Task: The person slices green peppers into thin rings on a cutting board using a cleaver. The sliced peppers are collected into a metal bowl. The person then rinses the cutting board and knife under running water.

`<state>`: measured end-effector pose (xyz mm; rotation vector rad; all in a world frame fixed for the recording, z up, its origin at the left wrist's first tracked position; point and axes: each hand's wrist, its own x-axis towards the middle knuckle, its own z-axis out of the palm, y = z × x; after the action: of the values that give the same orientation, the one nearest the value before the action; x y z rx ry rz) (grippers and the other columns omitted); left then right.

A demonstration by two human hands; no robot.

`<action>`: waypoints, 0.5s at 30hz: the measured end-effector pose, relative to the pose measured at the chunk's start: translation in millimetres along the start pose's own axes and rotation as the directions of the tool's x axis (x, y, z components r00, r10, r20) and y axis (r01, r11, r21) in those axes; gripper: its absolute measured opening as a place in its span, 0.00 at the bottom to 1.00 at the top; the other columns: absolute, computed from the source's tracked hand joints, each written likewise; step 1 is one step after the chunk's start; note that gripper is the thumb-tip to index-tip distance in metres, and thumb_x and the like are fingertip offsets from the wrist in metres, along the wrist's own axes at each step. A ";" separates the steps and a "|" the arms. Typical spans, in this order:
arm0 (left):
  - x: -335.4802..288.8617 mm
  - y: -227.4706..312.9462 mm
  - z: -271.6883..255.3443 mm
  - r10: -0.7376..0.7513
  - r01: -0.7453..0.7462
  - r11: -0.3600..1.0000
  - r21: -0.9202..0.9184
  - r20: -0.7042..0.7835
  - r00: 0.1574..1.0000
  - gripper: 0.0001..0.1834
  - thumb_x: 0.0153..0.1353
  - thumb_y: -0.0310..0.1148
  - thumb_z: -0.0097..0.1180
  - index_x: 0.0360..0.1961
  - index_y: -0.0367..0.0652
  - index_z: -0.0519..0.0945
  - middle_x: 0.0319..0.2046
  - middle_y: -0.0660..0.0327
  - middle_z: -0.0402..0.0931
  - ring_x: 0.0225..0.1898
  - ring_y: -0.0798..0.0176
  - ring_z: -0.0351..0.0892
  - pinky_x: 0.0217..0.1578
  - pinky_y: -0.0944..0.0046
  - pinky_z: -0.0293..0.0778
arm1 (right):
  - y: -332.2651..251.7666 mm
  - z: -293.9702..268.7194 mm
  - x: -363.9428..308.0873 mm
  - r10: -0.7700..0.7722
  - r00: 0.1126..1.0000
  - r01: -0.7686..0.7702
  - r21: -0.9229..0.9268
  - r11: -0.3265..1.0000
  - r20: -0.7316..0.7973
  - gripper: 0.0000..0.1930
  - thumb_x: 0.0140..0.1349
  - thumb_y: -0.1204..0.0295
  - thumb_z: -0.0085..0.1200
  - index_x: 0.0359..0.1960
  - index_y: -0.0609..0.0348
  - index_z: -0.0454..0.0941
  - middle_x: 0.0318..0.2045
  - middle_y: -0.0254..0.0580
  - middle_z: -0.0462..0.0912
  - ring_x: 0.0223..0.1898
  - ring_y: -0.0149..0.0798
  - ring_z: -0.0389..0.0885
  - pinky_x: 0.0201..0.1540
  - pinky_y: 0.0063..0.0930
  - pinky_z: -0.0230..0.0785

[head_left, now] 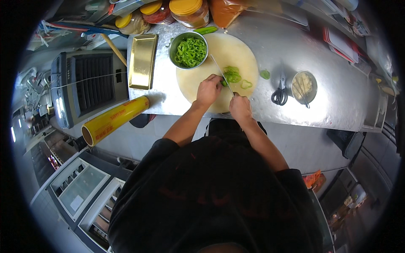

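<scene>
We cannot see the handle of the long, thin-bladed metal knife (220, 71), because the right hand (241, 109) is closed around it. The left hand (209, 89) has its fingers curled over a bright green pepper piece (224, 83), gripping it against the round, cream-coloured cutting board (194, 82); those fingers cover most of the piece, so we cannot make out its full shape or long axis. The blade screens part of the loose green pepper slices (232, 74) just to its right.

The knife stands over the middle of the board, between the held piece and the slices. We see its long axis run diagonally, tip pointing away from the person and to the left, handle end toward the body.

The round metal bowl (172, 57) of green pepper rings overlaps the board's far left edge and hides that stretch of it; beyond it we find a whole, slender green pepper (206, 30) lying nearly crosswise, its left end partly behind the bowl. On the shiny steel counter (274, 50), to the right, the black-handled scissors (280, 90) point away from the person.
</scene>
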<state>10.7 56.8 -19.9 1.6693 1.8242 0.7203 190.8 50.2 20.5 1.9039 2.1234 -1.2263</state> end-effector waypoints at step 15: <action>-0.8 0.1 1.9 0.002 -0.002 1.000 0.010 -0.025 1.000 0.09 0.58 0.24 0.64 0.41 0.39 0.85 0.40 0.51 0.84 0.33 0.47 0.88 0.37 0.51 0.83 | -6.6 -55.2 -63.6 -0.036 0.999 0.037 -0.023 0.999 0.029 0.10 0.66 0.75 0.55 0.40 0.72 0.82 0.29 0.69 0.85 0.35 0.70 0.86 0.43 0.60 0.80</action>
<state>12.2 56.0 -21.2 1.6755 1.8468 0.7373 226.2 29.2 94.2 1.8342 2.1581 -1.2214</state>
